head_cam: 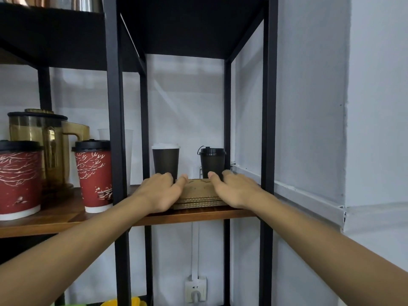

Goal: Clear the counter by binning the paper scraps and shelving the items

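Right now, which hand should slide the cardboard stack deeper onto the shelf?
Either, slightly the left hand: both press the cardboard stack from opposite sides, but the right hand is crowded by the black frame post and the black-lidded cup.

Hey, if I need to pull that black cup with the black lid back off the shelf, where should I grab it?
Probably round the upper wall of the black-lidded cup, just under the lid. It stands upright at the back right, behind the cardboard stack and the right hand, so its base is hidden. Come from the open front, over the stack; the frame post blocks the right side.
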